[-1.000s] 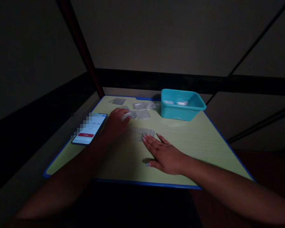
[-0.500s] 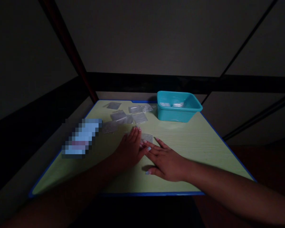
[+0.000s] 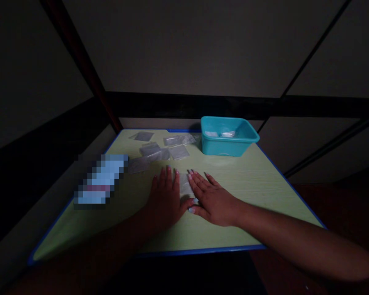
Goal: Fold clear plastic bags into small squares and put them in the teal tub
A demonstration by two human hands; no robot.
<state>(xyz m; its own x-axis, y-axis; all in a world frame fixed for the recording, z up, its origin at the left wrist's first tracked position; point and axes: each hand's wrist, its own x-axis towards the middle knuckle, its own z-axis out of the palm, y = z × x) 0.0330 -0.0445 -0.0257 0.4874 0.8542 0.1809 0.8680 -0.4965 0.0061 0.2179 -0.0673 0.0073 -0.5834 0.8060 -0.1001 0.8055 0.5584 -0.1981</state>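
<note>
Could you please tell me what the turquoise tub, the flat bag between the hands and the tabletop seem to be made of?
Turquoise tub: smooth plastic, by its rounded, moulded rim and soft sheen. Flat bag: probably thin, see-through plastic film, since the surface below shows faintly through. Tabletop: perhaps satin wood-grain laminate, given its faint streaks.

Table [image 3: 264, 205]: before me, frame centre; yellow-green top, blue edging.
Phone [image 3: 103, 178]: flat, left of frame; pixelated.
Wall [image 3: 178, 53]: upper frame; black band.
Floor [image 3: 316, 209]: lower right; dark red.
</note>
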